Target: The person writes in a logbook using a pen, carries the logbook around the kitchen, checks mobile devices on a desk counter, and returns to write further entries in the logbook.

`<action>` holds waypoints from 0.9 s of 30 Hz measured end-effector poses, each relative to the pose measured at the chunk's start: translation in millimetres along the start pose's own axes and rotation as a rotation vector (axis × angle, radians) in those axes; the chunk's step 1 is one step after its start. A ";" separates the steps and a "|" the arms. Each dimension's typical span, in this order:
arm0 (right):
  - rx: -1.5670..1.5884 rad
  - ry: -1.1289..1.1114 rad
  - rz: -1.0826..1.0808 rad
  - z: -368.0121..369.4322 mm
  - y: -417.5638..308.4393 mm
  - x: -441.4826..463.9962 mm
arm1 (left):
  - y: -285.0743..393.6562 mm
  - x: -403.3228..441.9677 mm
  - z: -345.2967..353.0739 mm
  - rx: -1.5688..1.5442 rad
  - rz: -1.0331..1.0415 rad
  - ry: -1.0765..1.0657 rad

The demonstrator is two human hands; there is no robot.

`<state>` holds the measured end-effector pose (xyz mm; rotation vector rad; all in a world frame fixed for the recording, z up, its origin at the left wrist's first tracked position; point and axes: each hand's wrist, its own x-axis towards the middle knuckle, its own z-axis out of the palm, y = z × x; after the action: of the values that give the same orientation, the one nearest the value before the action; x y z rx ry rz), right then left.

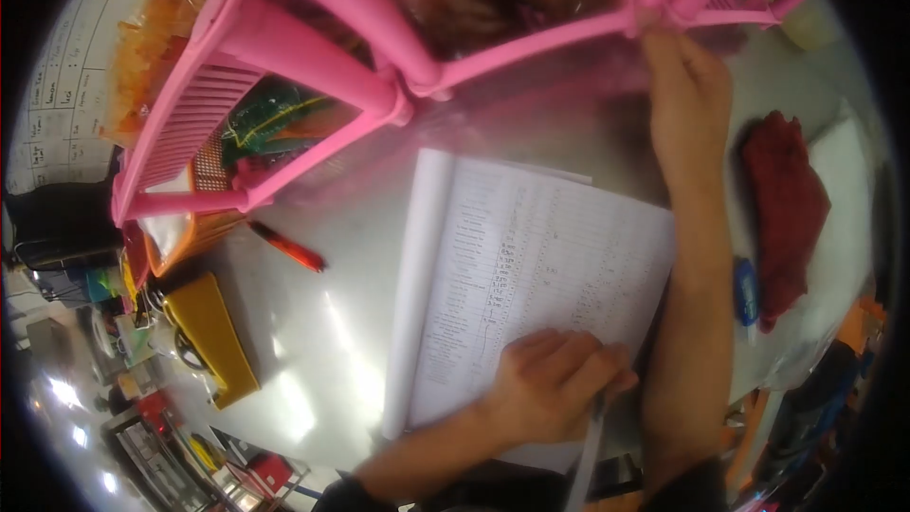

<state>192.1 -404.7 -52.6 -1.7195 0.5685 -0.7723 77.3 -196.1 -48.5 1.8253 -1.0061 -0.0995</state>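
Pink plastic rack with slatted sides and thick struts spans the top of the view, its upper part cut off. It stands over a shiny grey metal tabletop, and packets, one of them green, show between its bars, too jumbled to make out. Lower down lies an open stack of white printed sheets with handwritten figures down a column; most of the print is too small to read.

From the right, the person's right hand reaches up to the rack's lower rail, the fingers bent and drawn close, touching it. They're blurred there, so I can't tell how firmly they grip. The left hand rests on the sheets, fingers curled in a loose fist, covering some of the page. A pale strip runs down from beside those fingers; whether they have hold of it, I can't tell.

Beyond the right forearm sits a dark red cloth bundle, a blue plastic object near it. Over on the left are a yellow holder and, smaller, a red-orange pen.
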 end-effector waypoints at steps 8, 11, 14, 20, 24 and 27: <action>0.044 0.010 -0.085 2.7 3.4 0.2 | 3.1 8.6 0.0 0.037 0.008 -0.039; 0.055 -0.006 -0.073 4.0 5.1 0.1 | 1.1 7.4 0.4 0.044 0.041 -0.112; 0.073 -0.012 -0.068 4.9 5.4 -0.6 | 0.1 1.2 4.6 0.020 -0.035 -0.097; 0.062 -0.020 -0.074 6.1 7.4 -0.5 | -0.3 1.5 6.6 0.007 -0.069 -0.052; 0.049 -0.013 -0.097 6.8 8.0 -0.4 | -2.1 0.1 7.9 0.063 -0.035 -0.066; 0.033 -0.015 -0.106 7.0 7.4 -2.8 | 1.0 -1.2 7.2 0.032 -0.068 -0.040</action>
<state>195.6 -400.2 -61.6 -1.7340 0.4544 -0.8388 72.5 -200.6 -51.6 1.8932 -0.9786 -0.1625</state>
